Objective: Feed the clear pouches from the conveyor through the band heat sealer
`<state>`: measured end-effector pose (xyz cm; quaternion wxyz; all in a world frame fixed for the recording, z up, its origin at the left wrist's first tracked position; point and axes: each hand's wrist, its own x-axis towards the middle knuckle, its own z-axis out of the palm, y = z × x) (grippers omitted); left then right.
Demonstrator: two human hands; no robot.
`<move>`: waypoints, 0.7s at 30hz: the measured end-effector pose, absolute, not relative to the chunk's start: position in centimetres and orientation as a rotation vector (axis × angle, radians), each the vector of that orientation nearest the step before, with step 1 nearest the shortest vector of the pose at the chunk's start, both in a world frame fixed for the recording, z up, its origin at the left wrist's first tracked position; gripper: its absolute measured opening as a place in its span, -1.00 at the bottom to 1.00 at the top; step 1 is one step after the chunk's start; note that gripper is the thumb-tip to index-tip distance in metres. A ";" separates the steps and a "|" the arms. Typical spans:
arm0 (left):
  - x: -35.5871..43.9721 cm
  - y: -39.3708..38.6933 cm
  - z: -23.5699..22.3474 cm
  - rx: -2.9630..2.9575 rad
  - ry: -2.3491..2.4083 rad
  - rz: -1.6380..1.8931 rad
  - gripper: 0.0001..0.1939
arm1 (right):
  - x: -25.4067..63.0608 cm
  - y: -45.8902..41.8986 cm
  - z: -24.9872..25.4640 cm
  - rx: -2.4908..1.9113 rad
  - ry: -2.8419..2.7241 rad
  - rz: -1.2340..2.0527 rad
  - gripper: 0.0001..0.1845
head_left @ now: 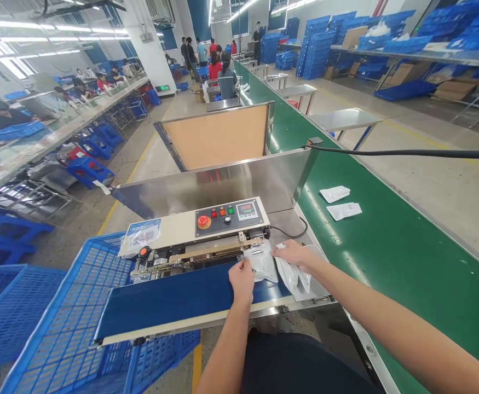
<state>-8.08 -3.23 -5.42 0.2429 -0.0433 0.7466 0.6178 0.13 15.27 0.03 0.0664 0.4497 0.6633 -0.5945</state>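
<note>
A white plastic pouch [263, 264] stands with its top edge at the feed end of a band sealing machine [182, 235]. My left hand [241, 280] is closed in a pinch on the pouch's left edge, above the blue conveyor belt [173, 301]. At the pouch's upper right, my right hand [293, 255] has its fingers pinched on a white pouch; which pouch they grip is partly hidden. More white pouches [290, 276] lie beneath that hand on the metal plate at the belt's right end.
Two white pouches [344, 210] lie on a long green conveyor [370, 241] to the right. Blue plastic crates [54, 306] stand below left. A steel panel [214, 186] rises behind the machine, and a black cable [407, 153] crosses the green conveyor. People work farther back.
</note>
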 end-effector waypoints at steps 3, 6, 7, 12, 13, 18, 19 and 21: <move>-8.7 -6.5 -4.4 -0.108 2.192 1.736 -0.52 | 1.4 14.9 0.4 1.349 2.195 -1.738 -0.65; -7.4 -8.4 -2.7 -0.012 2.412 1.807 -0.45 | 2.7 13.9 1.4 1.342 2.401 -1.690 -0.61; -6.6 -8.3 -2.1 0.063 2.367 1.808 -0.43 | 2.9 13.4 1.9 1.335 2.447 -1.685 -0.58; -3.2 -4.8 0.0 0.505 1.645 1.670 -0.33 | 2.9 11.5 4.4 1.326 2.376 -1.854 -0.33; -3.1 -4.3 0.1 0.537 1.565 1.676 -0.35 | 3.1 11.7 4.7 1.350 2.345 -1.886 -0.28; -3.8 -3.4 -0.6 0.434 1.437 1.727 -0.41 | 5.3 14.0 4.2 1.255 2.323 -2.003 -0.33; -3.9 -3.3 -0.8 0.403 1.452 1.717 -0.40 | 5.7 14.2 3.9 1.182 2.307 -2.022 -0.39; -3.6 -2.6 -1.2 0.366 1.561 1.701 -0.36 | 6.3 14.1 3.5 1.117 2.289 -2.054 -0.44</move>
